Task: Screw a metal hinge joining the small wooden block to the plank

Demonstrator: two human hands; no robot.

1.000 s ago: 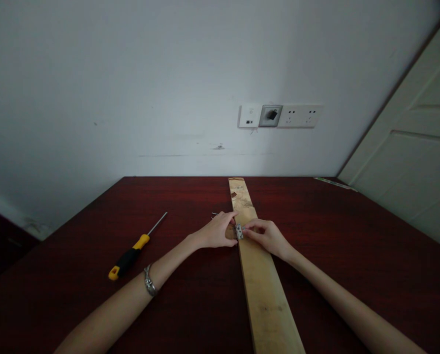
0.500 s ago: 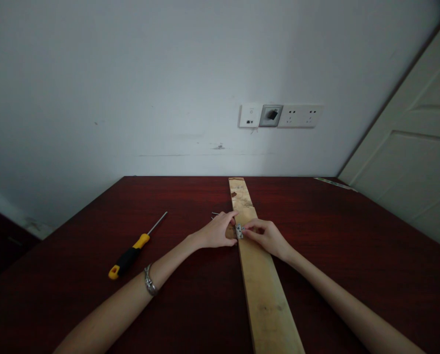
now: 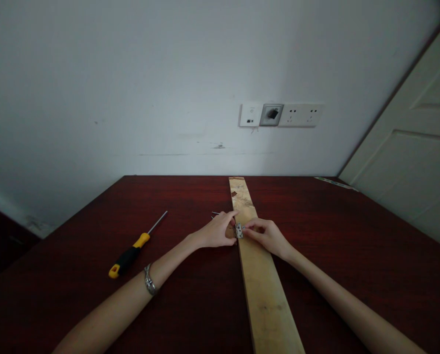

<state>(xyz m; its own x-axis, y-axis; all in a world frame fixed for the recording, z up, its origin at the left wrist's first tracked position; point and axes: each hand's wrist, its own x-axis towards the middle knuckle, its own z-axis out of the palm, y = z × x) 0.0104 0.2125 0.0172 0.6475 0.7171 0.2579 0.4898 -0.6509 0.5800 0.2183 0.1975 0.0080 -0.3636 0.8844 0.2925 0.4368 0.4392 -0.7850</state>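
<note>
A long wooden board [image 3: 266,290] lies lengthwise on the dark red table. On its left edge, near the middle, rests a small silver metal hinge [image 3: 239,230] with holes in it. My left hand [image 3: 217,231] curls around the hinge from the left, thumb near and fingers far, holding it against the board. A brownish piece [image 3: 230,231] shows inside that grip; its kind is unclear. From the right, my right hand [image 3: 267,237] pinches thumb and forefinger at the hinge's right side. Whatever sits between those fingertips is too small to make out.
To the left lies a yellow and black screwdriver [image 3: 129,253], its shaft pointing away. Thin metal pieces [image 3: 215,213] lie just beyond my left hand. A flat strip [image 3: 336,184] is at the back right. Behind the table [image 3: 190,305] stands a wall with sockets [image 3: 301,115].
</note>
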